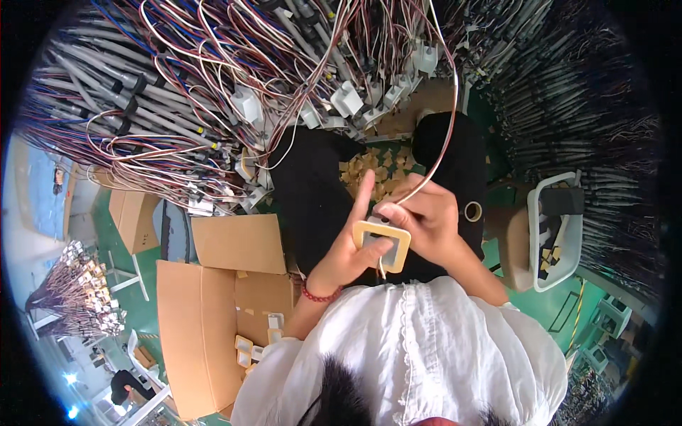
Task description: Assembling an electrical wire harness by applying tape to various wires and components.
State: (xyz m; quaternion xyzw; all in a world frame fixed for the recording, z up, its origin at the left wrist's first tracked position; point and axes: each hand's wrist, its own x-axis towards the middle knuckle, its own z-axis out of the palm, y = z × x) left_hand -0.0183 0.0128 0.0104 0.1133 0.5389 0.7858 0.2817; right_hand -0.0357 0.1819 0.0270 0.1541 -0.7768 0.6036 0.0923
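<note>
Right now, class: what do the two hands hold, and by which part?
Left hand holds the square tan frame by its left edge; right hand pinches the thin wire at its lower end.

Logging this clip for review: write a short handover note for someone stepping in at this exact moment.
Left hand: holds the tan square frame piece from below, index finger raised.
Right hand: fingers pinch the thin wire at the frame's top edge; the wire runs up into the hanging wire harnesses.
Small tan scraps lie on the lap. Open cardboard box at the left holds a few similar frames; white bin sits at the right.
Done: frame in hand, wire at the frame.
Left: whether the wire is seated cannot be told.
</note>
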